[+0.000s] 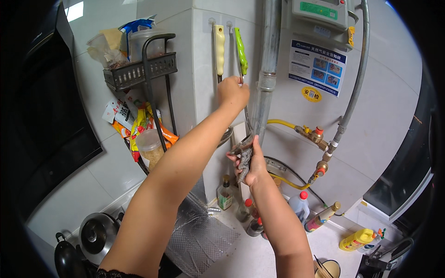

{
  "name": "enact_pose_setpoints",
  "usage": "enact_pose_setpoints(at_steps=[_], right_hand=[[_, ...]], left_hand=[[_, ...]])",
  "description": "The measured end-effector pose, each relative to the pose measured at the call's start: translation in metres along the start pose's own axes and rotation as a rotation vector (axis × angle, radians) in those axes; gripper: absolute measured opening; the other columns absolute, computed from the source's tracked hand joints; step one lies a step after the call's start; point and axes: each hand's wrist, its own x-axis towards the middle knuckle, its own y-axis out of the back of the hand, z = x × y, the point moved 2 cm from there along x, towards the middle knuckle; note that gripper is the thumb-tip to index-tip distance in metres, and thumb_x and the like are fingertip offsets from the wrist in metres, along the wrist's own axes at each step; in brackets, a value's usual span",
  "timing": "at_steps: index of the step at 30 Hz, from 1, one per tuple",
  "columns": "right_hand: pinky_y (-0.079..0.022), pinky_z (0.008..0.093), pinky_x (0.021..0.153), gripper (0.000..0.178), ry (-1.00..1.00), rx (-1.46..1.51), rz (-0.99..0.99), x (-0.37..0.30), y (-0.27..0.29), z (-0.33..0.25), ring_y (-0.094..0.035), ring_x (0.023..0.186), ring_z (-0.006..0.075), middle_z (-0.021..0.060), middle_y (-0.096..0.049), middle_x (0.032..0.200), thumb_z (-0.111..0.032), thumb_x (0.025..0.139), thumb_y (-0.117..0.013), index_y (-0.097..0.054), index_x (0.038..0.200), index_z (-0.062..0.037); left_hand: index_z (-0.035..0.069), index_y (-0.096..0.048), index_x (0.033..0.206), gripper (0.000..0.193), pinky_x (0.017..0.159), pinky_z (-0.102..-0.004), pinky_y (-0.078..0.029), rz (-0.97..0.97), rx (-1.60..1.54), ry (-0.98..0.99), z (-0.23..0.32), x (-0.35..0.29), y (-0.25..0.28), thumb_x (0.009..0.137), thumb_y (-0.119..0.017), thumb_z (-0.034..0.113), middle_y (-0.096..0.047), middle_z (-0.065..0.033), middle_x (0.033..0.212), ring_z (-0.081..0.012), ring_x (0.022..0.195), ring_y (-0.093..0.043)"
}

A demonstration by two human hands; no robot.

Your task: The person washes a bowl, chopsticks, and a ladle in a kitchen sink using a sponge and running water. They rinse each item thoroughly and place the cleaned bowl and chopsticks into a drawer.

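Note:
My left hand [234, 92] reaches up to the wall and is closed around the upper metal shaft of a kitchen utensil with a green handle [241, 50], which hangs from a hook. Lower down, the utensil's dark metal head [242, 146] rests against my right hand [256, 163]. That hand is closed on a crumpled grey cloth [245, 166] pressed to the head. The head's exact shape is partly covered. Just left hangs a second utensil with a cream handle [219, 50]; a rounded metal edge [225, 137] shows below, behind my forearm.
A grey pipe [267, 83] runs beside the utensils, near yellow gas tubing [280, 122] and a meter [322, 16]. A black rack [141, 69] with packets stands left. Below are bottles [225, 192], a blue jug [299, 206], foil sheeting [199, 241] and a lidded pan [96, 234].

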Motion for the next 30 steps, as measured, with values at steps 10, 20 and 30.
enact_pose_setpoints(at_steps=[10,20,30], right_hand=[[-0.029,0.0222,0.038,0.062,-0.014,0.016,0.039,0.0,0.0,0.004,-0.047,0.046,0.0113,0.0139,-0.066,0.075,-0.074,0.076,-0.042,-0.054,0.087,-0.0138],[-0.032,0.0258,0.04,0.055,-0.06,0.009,0.074,-0.027,0.038,0.036,-0.052,0.05,0.0138,0.0099,-0.067,0.08,-0.064,0.076,-0.056,-0.057,0.091,-0.012],[-0.045,0.027,0.055,0.051,0.032,0.073,0.229,-0.191,0.172,0.114,-0.061,0.075,0.0127,0.0015,-0.058,0.094,-0.053,0.083,-0.056,-0.055,0.105,-0.0067]], left_hand=[[-0.004,-0.064,0.091,0.025,0.068,-0.0321,-0.05,0.057,0.266,-0.133,-0.001,-0.012,0.006,0.077,-0.06,0.017,-0.066,-0.0104,0.066,-0.0217,0.066,-0.066],[0.002,-0.064,0.101,0.033,0.08,-0.0386,-0.049,-0.031,0.278,-0.046,-0.04,-0.025,-0.004,0.072,-0.067,0.018,-0.065,-0.0185,0.092,-0.0326,0.089,-0.063],[0.002,-0.037,0.132,0.069,0.097,-0.0367,-0.036,-0.003,0.095,-0.34,0.003,-0.175,-0.02,0.076,-0.069,0.025,-0.042,-0.0169,0.131,-0.0287,0.117,-0.045]])
